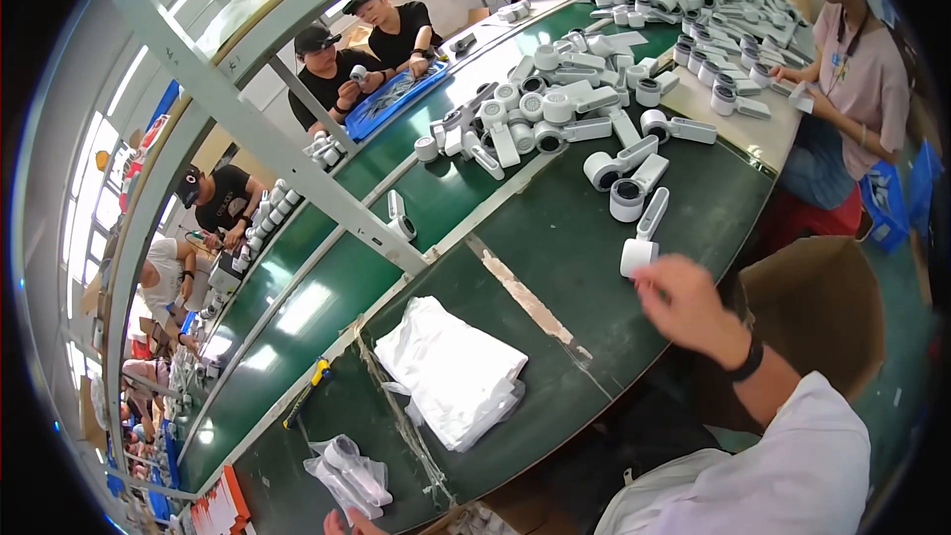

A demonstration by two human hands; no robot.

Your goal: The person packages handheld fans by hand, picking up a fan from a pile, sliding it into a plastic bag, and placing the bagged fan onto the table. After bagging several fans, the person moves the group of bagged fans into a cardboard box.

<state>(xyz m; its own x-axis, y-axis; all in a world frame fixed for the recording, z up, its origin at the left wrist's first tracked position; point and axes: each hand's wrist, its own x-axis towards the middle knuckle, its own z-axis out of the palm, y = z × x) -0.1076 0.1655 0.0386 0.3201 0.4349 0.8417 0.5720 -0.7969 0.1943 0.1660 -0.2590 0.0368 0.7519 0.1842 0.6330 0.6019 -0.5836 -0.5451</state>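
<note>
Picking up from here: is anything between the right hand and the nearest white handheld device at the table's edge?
Nothing visible. The right hand is already at the white handheld device, fingertips at its round head. The other devices lie beyond it, farther up the green table.

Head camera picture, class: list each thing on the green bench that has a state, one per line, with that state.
Right hand: fingers on the round end of the nearest white device, which lies flat.
Left hand: only fingertips in view at the lower edge, beside a bagged device.
Stack of white bags: lying flat, empty.
Pile of white devices: loose, unbagged.
Cardboard box: open.
</note>
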